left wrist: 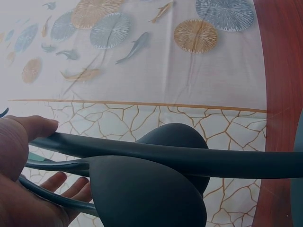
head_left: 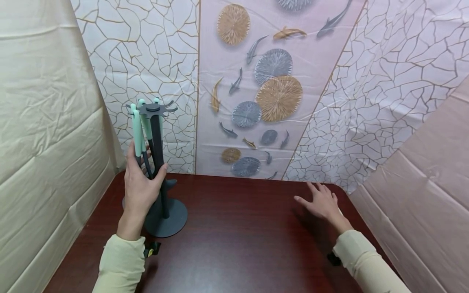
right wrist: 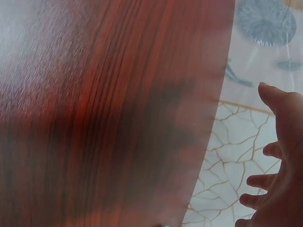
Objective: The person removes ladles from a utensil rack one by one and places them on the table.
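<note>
A dark grey utensil stand [head_left: 156,138] with a round base and hooked top stands on the left of the table in the head view. Several kitchen utensils with mint-green handles [head_left: 137,130] hang from its hooks. My left hand [head_left: 141,187] grips the pole, thumb against its right side and fingers around the far side of the hanging utensils. In the left wrist view, the thumb lies on the pole [left wrist: 227,163], and dark rounded utensil heads [left wrist: 149,191] hang beside it. My right hand [head_left: 324,203] hovers over the table's right side, fingers spread, holding nothing.
The dark red wooden table [head_left: 234,244] reaches back to a patterned cloth [head_left: 242,138] with fish and round motifs. Beige cloth walls [head_left: 44,162] flank it on the left and right. A dark shadow falls beneath the right hand.
</note>
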The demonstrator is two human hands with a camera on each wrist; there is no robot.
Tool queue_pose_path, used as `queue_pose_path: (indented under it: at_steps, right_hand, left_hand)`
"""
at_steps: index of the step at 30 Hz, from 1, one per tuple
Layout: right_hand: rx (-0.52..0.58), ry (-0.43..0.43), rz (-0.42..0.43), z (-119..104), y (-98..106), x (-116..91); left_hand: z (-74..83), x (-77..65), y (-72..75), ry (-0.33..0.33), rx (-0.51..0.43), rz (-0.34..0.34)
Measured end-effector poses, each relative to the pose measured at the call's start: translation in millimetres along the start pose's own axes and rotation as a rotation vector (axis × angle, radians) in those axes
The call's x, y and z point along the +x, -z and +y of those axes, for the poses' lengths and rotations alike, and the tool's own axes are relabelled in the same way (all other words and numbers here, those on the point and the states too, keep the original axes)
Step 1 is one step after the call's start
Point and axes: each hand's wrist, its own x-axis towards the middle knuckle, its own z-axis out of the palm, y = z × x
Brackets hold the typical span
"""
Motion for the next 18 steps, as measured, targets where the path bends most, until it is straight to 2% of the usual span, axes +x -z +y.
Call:
queue_pose_path:
  at_steps: [18]
  right_hand:
    - [0.018,0.103,0.077,-37.9,-0.9,5.6]
  left_hand:
    - [-0.9,-0.2,-0.8,0.003,0.003,0.009]
